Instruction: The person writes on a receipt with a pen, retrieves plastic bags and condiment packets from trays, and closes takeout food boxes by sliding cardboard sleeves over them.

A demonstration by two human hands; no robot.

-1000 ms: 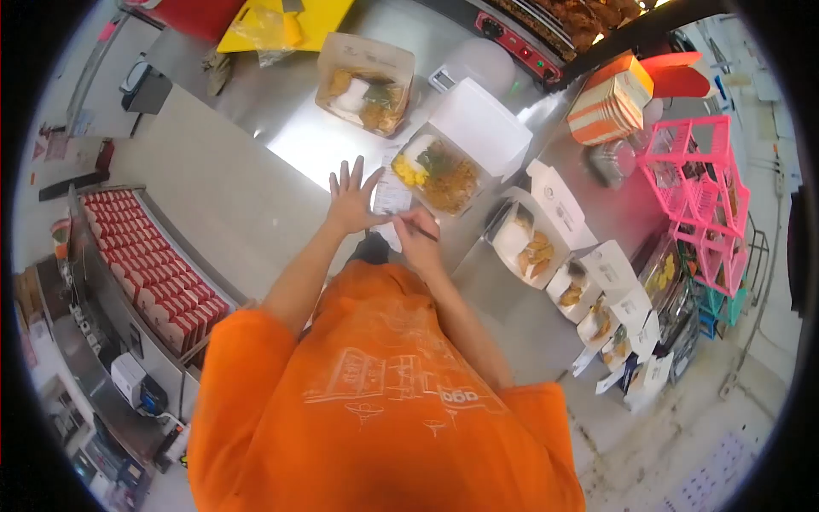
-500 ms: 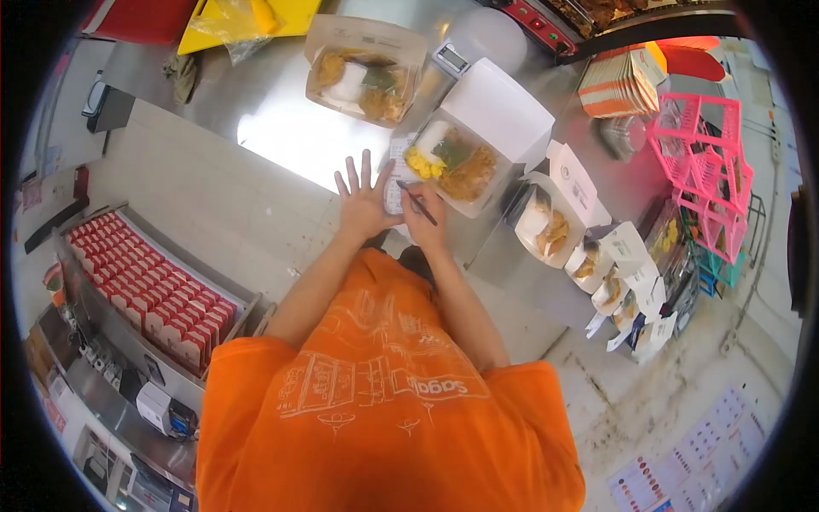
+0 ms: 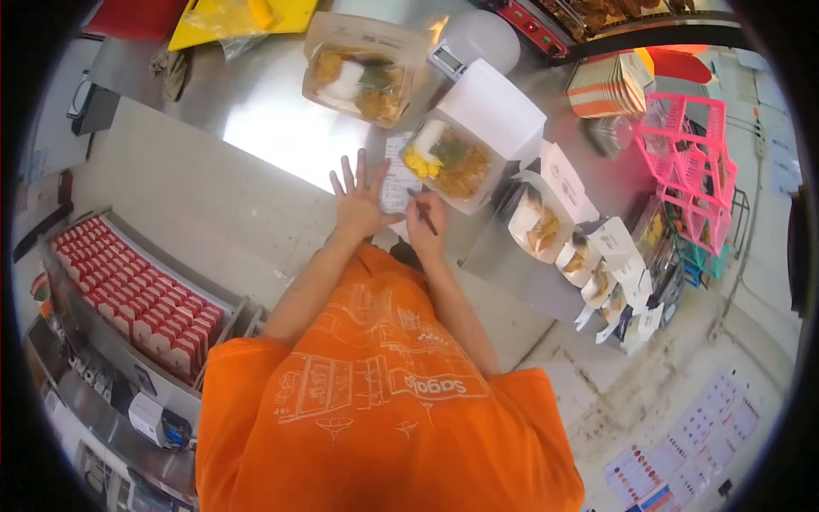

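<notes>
A printed paper receipt lies on the steel counter near its front edge. My left hand rests flat at the receipt's left side, fingers spread. Between the fingers of my right hand is a dark pen, its tip at the right edge of the paper. Just beyond, an open meal box holds white rice, yellow pieces, a green leaf and brown fried food. Behind the receipt, a second open box has rice, a green portion and fried pieces.
Smaller open food boxes line the counter at right, near a pink plastic basket and stacked cartons. A digital scale stands at the back. Left behind me, a drawer holds red-and-white boxes. A yellow board lies far left.
My right hand and the pen have moved slightly down along the receipt, showing more of the paper. My left hand stays spread. The whole view has shifted a little.
</notes>
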